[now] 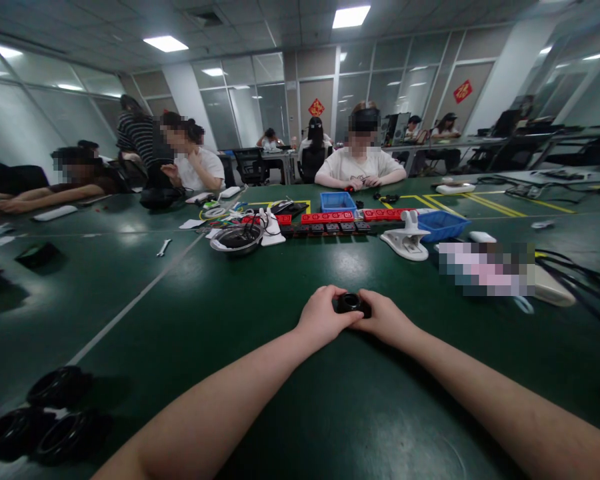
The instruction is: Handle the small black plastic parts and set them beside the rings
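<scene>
1. A small black ring-shaped part (pixel 351 303), round with a hollow middle and a dull plastic look, sits between both hands, low over the dark green surface (pixel 190 287) near its middle.
2. The left hand (pixel 325 317) is curled closed around the part's left side, fingers wrapped over the top edge.
3. The right hand (pixel 384 319) is likewise closed on the part's right side; its fingertips meet the rim, and whether the part rests on the surface cannot be told.
4. The surface is smooth and slightly glossy, showing reflections of the ceiling lights, with a pale line running diagonally across it.
5. At the near left lie three larger black rings (pixel 45 420), round and ribbed, grouped together and well apart from the hands.
6. Beyond the hands, nothing stands directly in the way; farther off sit a white clip-like stand (pixel 407 239), a blue plastic tray (pixel 443 223), a row of red blocks (pixel 330 217) and a round metal bowl (pixel 237 239) holding cables.
7. A small metal spanner (pixel 163 247) lies to the left of the bowl.
8. A person in a white shirt (pixel 361 167) sits across the surface, hands together on it; others sit along the left side.
</scene>
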Demonstrator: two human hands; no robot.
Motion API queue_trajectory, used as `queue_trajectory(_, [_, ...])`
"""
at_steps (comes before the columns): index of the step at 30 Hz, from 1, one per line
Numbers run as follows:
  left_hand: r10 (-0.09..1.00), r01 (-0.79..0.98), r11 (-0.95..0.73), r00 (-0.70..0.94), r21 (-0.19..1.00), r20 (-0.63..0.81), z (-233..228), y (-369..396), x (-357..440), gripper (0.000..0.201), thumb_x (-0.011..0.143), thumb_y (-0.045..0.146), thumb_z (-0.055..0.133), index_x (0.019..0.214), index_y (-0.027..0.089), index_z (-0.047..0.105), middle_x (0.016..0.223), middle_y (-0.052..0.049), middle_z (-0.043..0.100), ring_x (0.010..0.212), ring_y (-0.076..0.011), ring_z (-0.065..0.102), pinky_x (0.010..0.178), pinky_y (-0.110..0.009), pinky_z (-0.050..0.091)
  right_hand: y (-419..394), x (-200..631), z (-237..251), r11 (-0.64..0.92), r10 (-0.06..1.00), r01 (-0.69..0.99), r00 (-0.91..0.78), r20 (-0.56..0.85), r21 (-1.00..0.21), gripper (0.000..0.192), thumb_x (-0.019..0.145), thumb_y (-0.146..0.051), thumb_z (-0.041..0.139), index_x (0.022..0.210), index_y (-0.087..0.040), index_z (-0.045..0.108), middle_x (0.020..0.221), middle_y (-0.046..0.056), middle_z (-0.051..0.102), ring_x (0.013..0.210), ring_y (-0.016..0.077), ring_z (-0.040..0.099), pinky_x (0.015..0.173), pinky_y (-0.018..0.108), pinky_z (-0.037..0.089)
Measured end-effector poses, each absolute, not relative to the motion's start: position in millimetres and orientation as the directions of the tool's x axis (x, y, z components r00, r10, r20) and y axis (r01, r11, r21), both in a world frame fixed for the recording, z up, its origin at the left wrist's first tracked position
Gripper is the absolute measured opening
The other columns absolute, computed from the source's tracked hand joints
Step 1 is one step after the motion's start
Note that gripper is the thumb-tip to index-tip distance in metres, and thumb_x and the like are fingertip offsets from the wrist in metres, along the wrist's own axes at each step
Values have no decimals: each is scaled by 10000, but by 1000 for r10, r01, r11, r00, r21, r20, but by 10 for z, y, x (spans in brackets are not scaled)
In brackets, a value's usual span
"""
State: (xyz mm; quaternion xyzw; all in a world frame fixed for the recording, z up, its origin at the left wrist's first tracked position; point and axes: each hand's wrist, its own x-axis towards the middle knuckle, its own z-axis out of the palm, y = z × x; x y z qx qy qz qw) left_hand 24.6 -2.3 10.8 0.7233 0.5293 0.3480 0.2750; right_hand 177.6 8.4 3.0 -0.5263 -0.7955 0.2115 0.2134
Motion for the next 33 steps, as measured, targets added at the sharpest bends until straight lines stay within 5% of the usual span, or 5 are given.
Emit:
queue_trajectory(4, [957, 562, -291, 178, 774, 231, 90, -3, 236, 409, 552, 364, 660, 887, 161, 543, 874, -41, 523, 788, -166, 489, 703, -285, 383, 32, 1694, 21, 303, 953, 819, -263, 150, -488, 244, 596, -349, 599, 724, -175, 485, 692, 19, 519, 600, 134, 466, 495, 226, 297])
queue_trajectory(9, [912, 457, -353, 361, 816, 193, 88, 75, 147, 417, 577, 353, 644, 928, 154, 538, 760, -3, 493, 549, -76, 412, 494, -194, 339, 67, 1800, 59, 438, 875, 631, -463, 142, -641, 416, 585, -365, 626, 935, -174, 510, 872, 43, 552, 771, 181, 507, 629, 268, 374])
queue_trajectory(15, [884, 366, -324, 446, 873, 141, 94, 117, 111, 461, 580, 356, 642, 965, 135, 517, 643, 36, 415, 472, -43, 323, 421, -165, 273, 138, 1902, 100, 399, 804, 471, -593, 52, -787, 330, 650, -287, 585, 936, -132, 528, 827, 36, 560, 735, 159, 511, 637, 263, 397])
queue_trajectory(33, [877, 344, -326, 458, 880, 145, 68, 126, 114, 490, 575, 354, 647, 987, 128, 510, 646, 34, 407, 483, -43, 329, 429, -164, 277, 189, 1922, 65, 407, 782, 480, -622, 26, -777, 249, 657, -247, 572, 877, -133, 549, 777, 24, 540, 698, 151, 496, 616, 255, 385])
